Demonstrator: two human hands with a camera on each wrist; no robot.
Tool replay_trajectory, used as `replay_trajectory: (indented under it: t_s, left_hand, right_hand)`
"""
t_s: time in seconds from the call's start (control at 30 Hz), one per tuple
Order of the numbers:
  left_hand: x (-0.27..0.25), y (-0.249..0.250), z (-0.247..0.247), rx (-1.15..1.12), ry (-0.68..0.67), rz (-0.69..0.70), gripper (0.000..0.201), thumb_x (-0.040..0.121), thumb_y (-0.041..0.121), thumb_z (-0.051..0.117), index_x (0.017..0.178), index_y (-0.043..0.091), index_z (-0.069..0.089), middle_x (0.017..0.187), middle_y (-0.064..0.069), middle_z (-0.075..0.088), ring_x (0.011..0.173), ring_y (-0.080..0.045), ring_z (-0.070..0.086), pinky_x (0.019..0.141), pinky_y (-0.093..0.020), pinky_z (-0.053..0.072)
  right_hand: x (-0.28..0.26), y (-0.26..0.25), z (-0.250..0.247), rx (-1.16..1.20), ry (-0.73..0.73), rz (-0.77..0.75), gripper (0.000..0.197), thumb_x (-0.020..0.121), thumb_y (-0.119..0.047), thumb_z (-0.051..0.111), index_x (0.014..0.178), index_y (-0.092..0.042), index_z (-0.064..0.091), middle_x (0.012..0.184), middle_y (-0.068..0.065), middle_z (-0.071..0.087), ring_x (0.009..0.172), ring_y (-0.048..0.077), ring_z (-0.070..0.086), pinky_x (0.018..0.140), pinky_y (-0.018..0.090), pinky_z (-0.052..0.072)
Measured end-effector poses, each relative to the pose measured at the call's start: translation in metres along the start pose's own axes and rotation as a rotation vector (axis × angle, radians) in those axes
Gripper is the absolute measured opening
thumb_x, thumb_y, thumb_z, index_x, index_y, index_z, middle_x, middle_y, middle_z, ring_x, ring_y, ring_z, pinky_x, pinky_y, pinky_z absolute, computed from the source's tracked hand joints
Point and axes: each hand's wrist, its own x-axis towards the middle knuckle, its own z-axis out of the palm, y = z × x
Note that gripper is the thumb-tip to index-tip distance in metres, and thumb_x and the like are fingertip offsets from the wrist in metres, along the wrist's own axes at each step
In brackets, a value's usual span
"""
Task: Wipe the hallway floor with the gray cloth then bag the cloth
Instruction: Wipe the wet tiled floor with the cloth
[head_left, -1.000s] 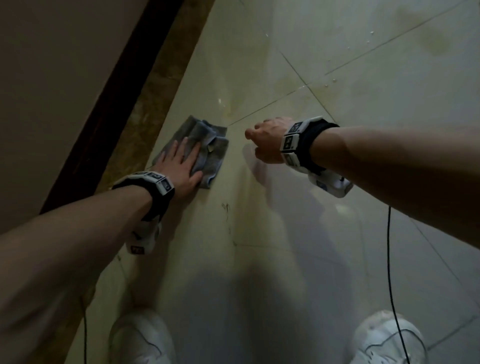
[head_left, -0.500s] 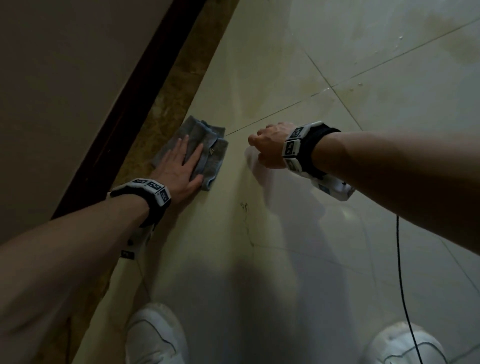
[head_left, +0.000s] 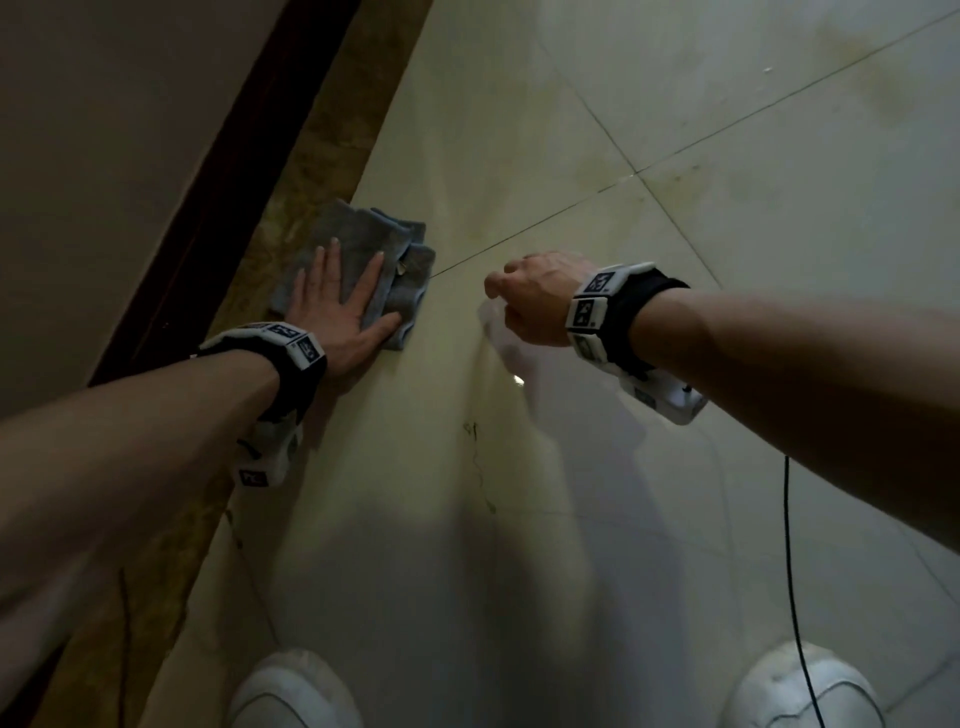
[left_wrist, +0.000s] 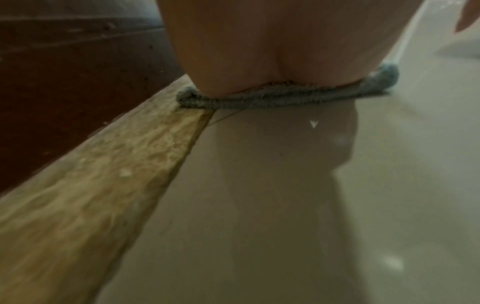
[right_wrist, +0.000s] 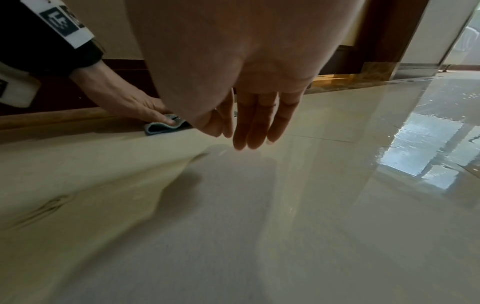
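Left hand (head_left: 337, 306) flat, fingers straight, pressing folded gray cloth (head_left: 363, 244) onto pale floor tile (head_left: 571, 467) at the brown marble border strip (head_left: 311, 171); palm hides much of the cloth. Right hand (head_left: 535, 296) hangs above floor, fingers loose, holding nothing. Shoes (head_left: 293, 691) cut off at bottom edge.
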Motion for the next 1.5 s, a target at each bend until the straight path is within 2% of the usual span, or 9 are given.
replay_trajectory:
  t_s: [0.27,0.47,0.6,0.77,0.87,0.97,1.17,1.33,1.5]
  left_hand:
    - [0.014,0.050,-0.008,0.048,0.018,0.087,0.080,0.091,0.073,0.019,0.148,0.040,-0.026,0.156,-0.015,-0.033,0.145,-0.033,-0.026,0.119,-0.048,-0.012]
    - [0.009,0.161,-0.012,0.103,-0.013,0.372,0.079,0.093,0.070,0.023,0.152,0.036,-0.017,0.155,-0.018,-0.032,0.143,-0.035,-0.029,0.118,-0.050,-0.014]
    - [-0.013,0.237,-0.001,0.163,0.012,0.568,0.083,0.092,0.069,0.028,0.156,0.026,-0.002,0.160,-0.019,-0.018,0.146,-0.037,-0.022,0.119,-0.049,-0.013]
    - [-0.042,0.313,0.017,0.286,-0.015,0.867,0.081,0.082,0.070,0.020,0.155,0.036,0.015,0.163,-0.013,0.010,0.148,-0.041,-0.002,0.117,-0.058,-0.005]
    - [-0.053,0.334,0.024,0.312,-0.004,1.002,0.079,0.082,0.068,0.018,0.154,0.037,0.017,0.161,-0.009,0.019,0.148,-0.040,0.006,0.117,-0.058,0.001]
    - [-0.053,0.334,0.026,0.305,0.048,1.051,0.073,0.088,0.066,0.021,0.155,0.037,0.018,0.162,-0.007,0.017,0.149,-0.037,0.003,0.118,-0.054,0.003]
    - [-0.031,0.305,0.015,0.281,0.086,0.943,0.067,0.096,0.060,0.020,0.156,0.033,0.012,0.164,-0.008,0.002,0.151,-0.028,-0.006,0.121,-0.046,-0.005]
    - [0.007,0.240,-0.013,0.169,0.068,0.605,0.076,0.094,0.068,0.021,0.156,0.031,-0.004,0.162,-0.005,-0.018,0.149,-0.023,-0.019,0.121,-0.042,-0.009]
    - [0.024,0.148,-0.024,0.049,0.041,0.252,0.078,0.094,0.068,0.023,0.153,0.035,-0.016,0.161,-0.005,-0.023,0.148,-0.022,-0.019,0.121,-0.040,-0.009]
  right_hand:
    - [-0.021,0.018,0.005,-0.017,-0.011,0.054,0.036,0.098,-0.023,0.041,0.133,-0.019,0.050,0.116,0.006,0.060,0.101,0.028,0.060,0.077,0.037,0.053]
    - [-0.051,0.044,0.011,0.042,0.016,0.116,0.028,0.095,-0.026,0.048,0.120,-0.017,0.055,0.114,0.009,0.063,0.101,0.033,0.063,0.075,0.036,0.048]
    - [-0.080,0.065,0.020,0.066,-0.005,0.185,0.028,0.094,-0.026,0.051,0.118,-0.014,0.056,0.116,0.011,0.063,0.106,0.034,0.062,0.074,0.035,0.043]
    - [-0.131,0.089,0.048,0.063,-0.053,0.284,0.027,0.093,-0.027,0.050,0.117,-0.017,0.060,0.116,0.010,0.064,0.104,0.033,0.063,0.069,0.032,0.038]
    - [-0.157,0.099,0.064,0.071,-0.092,0.337,0.026,0.096,-0.027,0.046,0.117,-0.019,0.058,0.115,0.009,0.063,0.102,0.033,0.063,0.068,0.032,0.038]
    - [-0.171,0.107,0.075,0.088,-0.104,0.383,0.026,0.096,-0.027,0.045,0.117,-0.019,0.057,0.113,0.009,0.063,0.099,0.033,0.062,0.068,0.032,0.039]
    - [-0.155,0.111,0.067,0.095,-0.022,0.373,0.023,0.094,-0.026,0.046,0.114,-0.016,0.050,0.111,0.011,0.064,0.094,0.035,0.064,0.068,0.035,0.044]
    - [-0.113,0.090,0.041,0.185,0.118,0.243,0.034,0.095,-0.029,0.051,0.123,-0.012,0.040,0.119,0.014,0.060,0.100,0.037,0.063,0.068,0.037,0.037]
    - [-0.072,0.057,0.023,0.143,0.124,0.107,0.033,0.098,-0.027,0.042,0.128,-0.016,0.039,0.113,0.009,0.062,0.082,0.034,0.060,0.062,0.038,0.047]
